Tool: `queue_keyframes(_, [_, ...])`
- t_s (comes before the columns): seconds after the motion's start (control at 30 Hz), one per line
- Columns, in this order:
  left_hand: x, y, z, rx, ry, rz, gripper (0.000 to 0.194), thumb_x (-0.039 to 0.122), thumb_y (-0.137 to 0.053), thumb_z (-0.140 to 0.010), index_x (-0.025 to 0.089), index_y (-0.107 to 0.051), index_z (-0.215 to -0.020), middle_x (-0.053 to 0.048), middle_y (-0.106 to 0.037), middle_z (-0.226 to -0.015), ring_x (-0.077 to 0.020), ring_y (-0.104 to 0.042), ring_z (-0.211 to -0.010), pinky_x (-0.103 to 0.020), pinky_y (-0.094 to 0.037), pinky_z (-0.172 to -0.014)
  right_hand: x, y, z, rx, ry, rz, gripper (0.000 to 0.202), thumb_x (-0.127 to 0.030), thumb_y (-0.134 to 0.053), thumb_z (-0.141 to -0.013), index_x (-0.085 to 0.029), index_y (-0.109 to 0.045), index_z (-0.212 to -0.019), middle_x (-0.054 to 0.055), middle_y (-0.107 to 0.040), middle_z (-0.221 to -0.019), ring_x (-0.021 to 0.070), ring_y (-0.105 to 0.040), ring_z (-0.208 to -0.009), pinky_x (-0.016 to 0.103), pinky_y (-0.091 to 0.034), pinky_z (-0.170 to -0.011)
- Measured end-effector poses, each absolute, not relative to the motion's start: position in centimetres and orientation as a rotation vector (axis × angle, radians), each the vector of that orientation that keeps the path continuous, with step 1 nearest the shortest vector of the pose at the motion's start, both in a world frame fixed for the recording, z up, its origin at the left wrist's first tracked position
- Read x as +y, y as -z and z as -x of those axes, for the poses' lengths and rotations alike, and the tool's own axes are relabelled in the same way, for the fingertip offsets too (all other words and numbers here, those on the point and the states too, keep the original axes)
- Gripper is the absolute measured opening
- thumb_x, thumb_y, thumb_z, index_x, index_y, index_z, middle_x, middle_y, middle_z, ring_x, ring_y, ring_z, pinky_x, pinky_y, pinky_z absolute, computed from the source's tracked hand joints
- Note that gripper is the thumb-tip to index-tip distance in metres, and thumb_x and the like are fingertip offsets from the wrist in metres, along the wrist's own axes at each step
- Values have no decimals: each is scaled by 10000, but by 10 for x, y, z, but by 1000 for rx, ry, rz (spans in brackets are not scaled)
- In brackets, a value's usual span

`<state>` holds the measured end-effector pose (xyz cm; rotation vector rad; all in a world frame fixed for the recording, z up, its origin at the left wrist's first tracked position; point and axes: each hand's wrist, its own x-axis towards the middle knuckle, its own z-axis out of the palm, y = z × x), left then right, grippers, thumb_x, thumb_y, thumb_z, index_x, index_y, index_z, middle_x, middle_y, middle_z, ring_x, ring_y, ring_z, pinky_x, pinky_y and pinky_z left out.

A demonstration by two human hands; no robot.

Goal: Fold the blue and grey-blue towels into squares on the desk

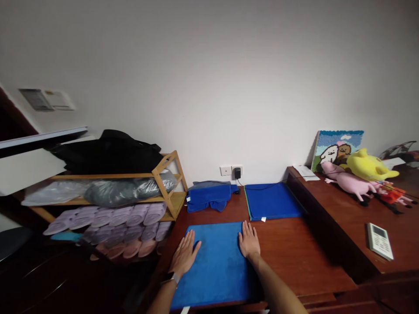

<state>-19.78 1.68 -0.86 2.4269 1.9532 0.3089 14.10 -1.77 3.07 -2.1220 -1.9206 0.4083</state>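
Note:
A light blue cloth [218,266] lies spread flat on the brown wooden table [288,248], with a small white tag at its near edge. My left hand [186,254] rests palm down on the cloth's left edge, fingers stretched out; a watch is on that wrist. On the far right corner of the cloth lies my right hand [249,240], also flat with fingers extended. Beyond it is a darker blue folded cloth [273,200] with a white tag. Another blue folded fabric piece [209,196], with a bow-like shape in front, sits at the back left.
A wooden rack [175,183] on the left holds a black bag [111,152], plastic-wrapped items and several slippers [131,216]. A black plug [237,173] with a cable is in the wall. Plush toys [366,165] and a remote control [379,240] lie on the raised right surface.

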Motion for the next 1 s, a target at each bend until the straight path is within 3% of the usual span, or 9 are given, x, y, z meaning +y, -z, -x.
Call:
queue_keyframes(0.27, [11,-4,186,1951,-351,-2435,795,612,-254,-1022,89,-264,-1620,-141,-336,-1671,-266,-290,-1559,-473,-242,-1286,-17,-30,-141,-1921,-387,2139,658,-438,-129,-1052,-152,-150,-1644,12,-130,-1718,178,-84,-1595,384,-14,-1282])
queue_keyframes(0.43, [-30,-10,87,1499,-504,-2776,708,537,-282,-1058,191,-118,-1653,-81,-293,-1696,-235,-289,-1560,-451,-270,-1278,-17,-28,-141,-1914,-388,2131,659,-427,-144,-1051,-135,-151,-1642,21,-145,-1717,184,-95,-1594,393,-20,-1282])
queue_keyframes(0.6, [-56,-1,13,1382,-520,-2803,729,547,-294,-1058,182,-83,-1653,-109,-322,-1681,-238,-317,-1549,-451,-317,-1260,-17,-30,-142,-1924,-384,2134,655,-398,-176,-1043,-128,-173,-1639,30,-154,-1715,192,-100,-1594,395,-30,-1278])
queue_keyframes(0.87, [-60,12,127,1830,-406,-2541,762,606,-286,-1036,142,-218,-1636,-120,-329,-1676,-260,-310,-1552,-477,-288,-1271,-18,-29,-142,-1917,-400,2127,657,-430,-140,-1052,-147,-138,-1644,22,-130,-1719,183,-88,-1595,386,-5,-1276])
queue_keyframes(1.0, [-70,22,176,2035,-452,-2460,816,645,-298,-1013,126,-213,-1637,-130,-321,-1679,-279,-308,-1552,-491,-294,-1267,-19,-32,-141,-1911,-408,2143,660,-435,-136,-1050,-147,-132,-1643,14,-127,-1720,179,-88,-1594,388,-8,-1278])
